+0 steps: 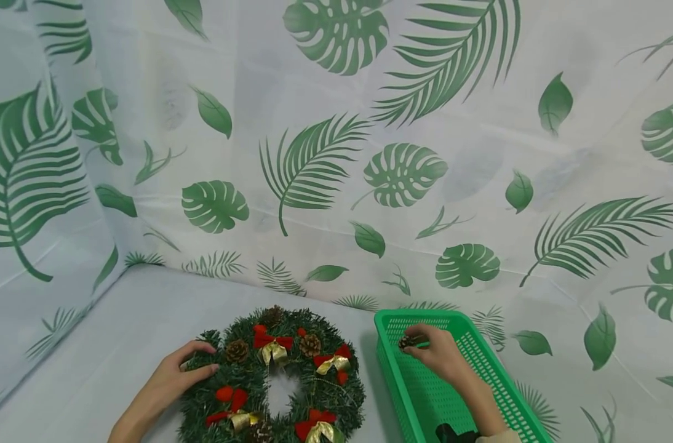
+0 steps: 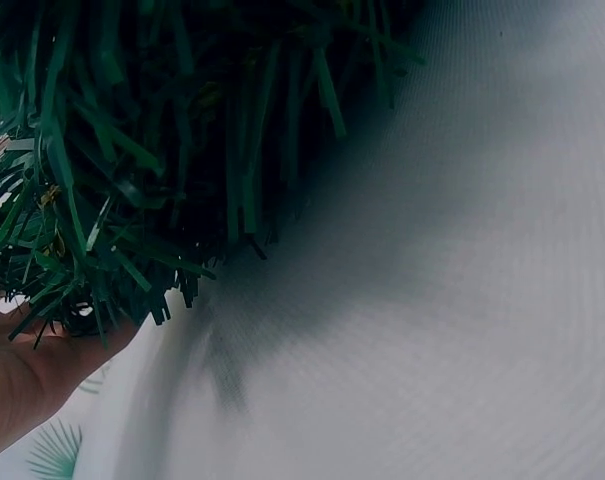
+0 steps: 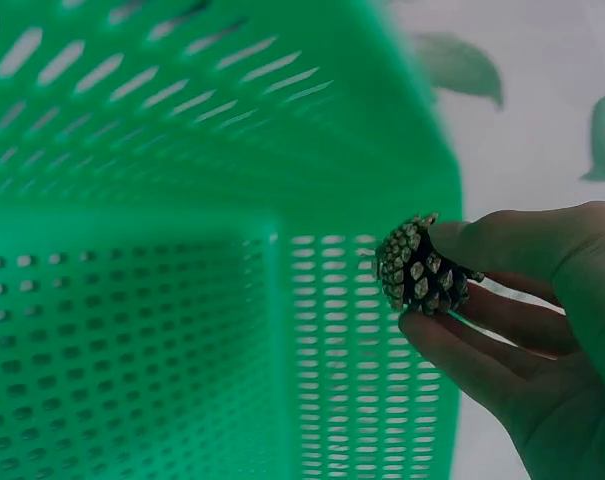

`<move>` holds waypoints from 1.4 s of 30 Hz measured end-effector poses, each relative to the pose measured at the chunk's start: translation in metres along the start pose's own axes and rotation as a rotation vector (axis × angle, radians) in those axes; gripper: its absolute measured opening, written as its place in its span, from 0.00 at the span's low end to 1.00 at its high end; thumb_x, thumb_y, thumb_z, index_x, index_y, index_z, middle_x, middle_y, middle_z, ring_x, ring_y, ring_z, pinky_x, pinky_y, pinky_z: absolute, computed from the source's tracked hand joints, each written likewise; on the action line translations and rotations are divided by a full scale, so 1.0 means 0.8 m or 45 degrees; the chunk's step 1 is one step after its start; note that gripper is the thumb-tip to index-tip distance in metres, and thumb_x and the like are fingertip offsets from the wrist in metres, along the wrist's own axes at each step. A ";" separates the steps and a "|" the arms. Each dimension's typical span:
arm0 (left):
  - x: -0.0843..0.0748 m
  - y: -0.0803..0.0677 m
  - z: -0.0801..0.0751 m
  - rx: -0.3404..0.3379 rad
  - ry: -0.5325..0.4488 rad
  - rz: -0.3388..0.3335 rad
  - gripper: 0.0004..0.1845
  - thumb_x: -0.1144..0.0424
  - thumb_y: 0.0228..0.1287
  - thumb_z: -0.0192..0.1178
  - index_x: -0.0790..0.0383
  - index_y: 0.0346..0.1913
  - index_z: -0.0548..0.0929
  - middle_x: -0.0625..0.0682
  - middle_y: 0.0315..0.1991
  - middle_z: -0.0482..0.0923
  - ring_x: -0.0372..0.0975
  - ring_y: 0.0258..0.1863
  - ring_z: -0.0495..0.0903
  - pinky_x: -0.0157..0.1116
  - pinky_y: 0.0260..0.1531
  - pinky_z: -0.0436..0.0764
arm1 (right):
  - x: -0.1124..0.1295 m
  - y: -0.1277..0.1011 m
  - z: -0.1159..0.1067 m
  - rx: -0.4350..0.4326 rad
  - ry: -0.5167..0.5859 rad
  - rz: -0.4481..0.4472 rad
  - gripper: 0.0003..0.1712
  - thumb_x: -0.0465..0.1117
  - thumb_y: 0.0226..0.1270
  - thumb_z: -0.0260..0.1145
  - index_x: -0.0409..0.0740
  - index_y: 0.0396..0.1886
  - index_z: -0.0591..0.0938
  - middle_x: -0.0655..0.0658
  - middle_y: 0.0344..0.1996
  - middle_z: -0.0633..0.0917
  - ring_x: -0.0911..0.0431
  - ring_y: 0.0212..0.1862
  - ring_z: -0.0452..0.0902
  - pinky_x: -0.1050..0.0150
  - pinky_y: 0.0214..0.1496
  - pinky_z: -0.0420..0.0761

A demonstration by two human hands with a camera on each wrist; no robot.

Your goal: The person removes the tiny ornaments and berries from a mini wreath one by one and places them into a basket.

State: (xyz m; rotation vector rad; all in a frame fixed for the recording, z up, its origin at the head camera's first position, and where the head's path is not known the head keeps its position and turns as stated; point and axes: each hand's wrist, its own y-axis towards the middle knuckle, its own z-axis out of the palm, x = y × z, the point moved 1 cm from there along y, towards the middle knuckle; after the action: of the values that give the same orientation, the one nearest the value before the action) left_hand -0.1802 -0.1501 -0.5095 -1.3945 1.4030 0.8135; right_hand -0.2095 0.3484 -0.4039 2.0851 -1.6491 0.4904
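Pine cone pinched over the green basket, my other hand on the wreath

My right hand (image 1: pixel 433 352) has its fingers (image 3: pixel 462 360) curled round a small pine cone (image 3: pixel 419 266), thumb on top, just inside the far end of the green basket (image 1: pixel 403 394). To do this well I judge I should keep the pinch light so the scales don't crumble, and keep the cone clear of the perforated wall. Left of the basket, my left hand (image 1: pixel 173 375) grips the wreath (image 1: pixel 275 375) by its outer edge on the desk (image 1: pixel 120 332). Nothing blocks my reach; the basket rim is the only snag.
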 end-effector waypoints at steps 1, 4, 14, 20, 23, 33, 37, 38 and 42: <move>0.000 0.000 0.000 -0.001 0.004 0.007 0.25 0.49 0.69 0.68 0.60 0.60 0.78 0.61 0.67 0.73 0.61 0.70 0.68 0.66 0.60 0.74 | -0.005 0.003 0.003 0.012 -0.015 -0.008 0.17 0.32 0.61 0.76 0.33 0.49 0.85 0.39 0.42 0.89 0.44 0.44 0.89 0.64 0.41 0.89; -0.001 -0.001 0.000 -0.006 0.009 0.015 0.24 0.50 0.69 0.68 0.61 0.60 0.78 0.63 0.68 0.72 0.64 0.72 0.65 0.68 0.61 0.72 | -0.015 0.010 0.012 0.043 -0.057 -0.069 0.16 0.32 0.62 0.75 0.32 0.48 0.85 0.38 0.41 0.89 0.43 0.44 0.89 0.62 0.40 0.89; -0.001 0.001 0.004 -0.011 -0.022 0.009 0.24 0.51 0.68 0.68 0.61 0.59 0.78 0.60 0.66 0.74 0.61 0.71 0.68 0.68 0.61 0.72 | -0.036 0.027 0.035 0.180 -0.123 -0.219 0.10 0.26 0.63 0.70 0.31 0.45 0.85 0.34 0.39 0.88 0.41 0.40 0.88 0.66 0.36 0.87; 0.000 0.000 0.006 -0.005 -0.040 0.017 0.23 0.52 0.69 0.68 0.61 0.60 0.78 0.61 0.68 0.73 0.62 0.72 0.66 0.69 0.63 0.70 | -0.040 0.034 0.045 0.198 -0.107 -0.210 0.10 0.25 0.63 0.70 0.29 0.45 0.86 0.33 0.39 0.88 0.38 0.42 0.87 0.65 0.38 0.89; 0.000 -0.001 0.006 -0.011 -0.041 0.008 0.23 0.52 0.69 0.68 0.61 0.60 0.78 0.60 0.66 0.74 0.62 0.72 0.67 0.68 0.62 0.72 | -0.041 0.038 0.050 0.198 -0.106 -0.208 0.09 0.26 0.63 0.70 0.30 0.43 0.86 0.35 0.38 0.88 0.37 0.41 0.87 0.64 0.37 0.89; 0.002 -0.004 0.004 -0.011 -0.064 -0.026 0.23 0.52 0.69 0.68 0.61 0.60 0.78 0.60 0.67 0.74 0.65 0.74 0.62 0.65 0.61 0.74 | -0.047 0.039 0.064 0.120 -0.137 -0.204 0.08 0.26 0.61 0.72 0.32 0.40 0.87 0.36 0.36 0.89 0.41 0.39 0.88 0.63 0.36 0.89; 0.003 -0.003 0.002 -0.013 -0.070 -0.037 0.24 0.51 0.69 0.68 0.60 0.61 0.78 0.61 0.68 0.73 0.65 0.74 0.62 0.65 0.60 0.74 | -0.047 0.039 0.065 0.115 -0.128 -0.190 0.09 0.25 0.61 0.71 0.31 0.42 0.86 0.34 0.37 0.88 0.39 0.39 0.88 0.62 0.36 0.89; 0.003 -0.003 0.001 -0.012 -0.071 -0.038 0.24 0.51 0.69 0.68 0.60 0.61 0.78 0.61 0.68 0.73 0.65 0.74 0.62 0.66 0.61 0.74 | -0.047 0.040 0.066 0.115 -0.125 -0.188 0.09 0.25 0.61 0.71 0.30 0.42 0.86 0.33 0.38 0.88 0.39 0.40 0.88 0.61 0.37 0.89; 0.002 -0.001 0.000 -0.002 -0.084 -0.032 0.24 0.51 0.69 0.68 0.61 0.61 0.78 0.60 0.68 0.73 0.67 0.76 0.57 0.70 0.63 0.70 | -0.046 0.039 0.067 0.126 -0.112 -0.186 0.12 0.23 0.61 0.69 0.28 0.45 0.85 0.30 0.40 0.87 0.36 0.42 0.87 0.59 0.37 0.90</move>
State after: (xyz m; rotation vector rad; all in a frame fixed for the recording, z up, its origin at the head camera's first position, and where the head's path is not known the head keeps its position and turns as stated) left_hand -0.1788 -0.1508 -0.5107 -1.3720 1.3317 0.8369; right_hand -0.2478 0.3439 -0.4646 2.3102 -1.5329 0.4459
